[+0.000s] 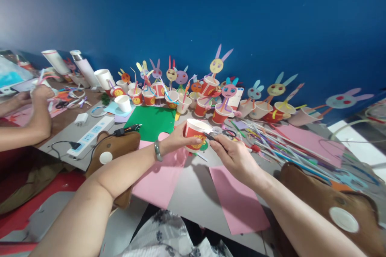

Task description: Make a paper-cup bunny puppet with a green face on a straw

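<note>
My left hand (181, 135) is wrapped around a red-and-white paper cup (193, 132), held upright above the table with its mouth up. A gold emblem shows on its side. In my right hand (232, 156) is a small black-handled tool (208, 135), its tip at the right side of the cup; its exact kind is hard to make out. Scissors (228, 133) with dark loops lie just behind that hand. Under the cup, pink paper sheets (159, 180) and a green sheet (153, 120) cover part of the table.
Several cups with paper rabbit heads (217, 65) line the blue wall. Pipe cleaners and straws (271, 140) are heaped at right. A power strip (90, 136), a plain white cup (123, 103) and brown plush cushions (328, 204) are nearby. At left, another person's hands (42, 91) work.
</note>
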### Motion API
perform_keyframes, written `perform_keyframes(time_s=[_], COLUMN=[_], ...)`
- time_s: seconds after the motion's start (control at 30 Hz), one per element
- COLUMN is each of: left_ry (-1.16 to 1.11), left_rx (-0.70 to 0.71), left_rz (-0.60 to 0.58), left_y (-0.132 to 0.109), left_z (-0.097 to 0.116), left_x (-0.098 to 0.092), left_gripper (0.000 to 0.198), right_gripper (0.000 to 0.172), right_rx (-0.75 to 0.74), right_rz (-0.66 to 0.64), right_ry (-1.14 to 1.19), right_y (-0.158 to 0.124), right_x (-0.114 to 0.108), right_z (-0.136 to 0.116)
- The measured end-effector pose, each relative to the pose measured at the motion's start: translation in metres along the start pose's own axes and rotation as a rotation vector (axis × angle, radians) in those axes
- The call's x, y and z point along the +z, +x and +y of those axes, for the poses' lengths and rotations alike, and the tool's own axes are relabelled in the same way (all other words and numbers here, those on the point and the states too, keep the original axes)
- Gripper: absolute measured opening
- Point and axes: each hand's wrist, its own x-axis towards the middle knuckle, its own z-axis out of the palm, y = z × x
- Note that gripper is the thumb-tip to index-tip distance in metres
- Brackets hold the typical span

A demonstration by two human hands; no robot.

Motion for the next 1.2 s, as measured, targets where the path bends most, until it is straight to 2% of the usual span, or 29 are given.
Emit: perform_keyframes(time_s=[0.37, 0.53, 1.2], left_ry=[-0.006, -0.041, -0.018], left_rx=[-0.001, 0.002, 0.053], left_rz=[0.014, 0.017, 0.021], left_y=[0.0014, 0.0003, 0.0005], left_z=[-0.0015, -0.0015, 0.0017], left_x=[-0.0005, 0.0002, 0.0016], left_gripper=[0.064, 0.059, 0.068], right_gripper=[0.028, 0.031, 0.032], right_rx=[-0.044, -0.031, 0.029], right_rz=[0.028, 0.027, -0.003], right_ry=[-0.127, -0.079, 0.017], right_y=[-0.0015, 0.0005, 0.0009], right_x=[0.0050, 0.0058, 0.0036], right_z=[0.0066, 0.0072, 0.0013])
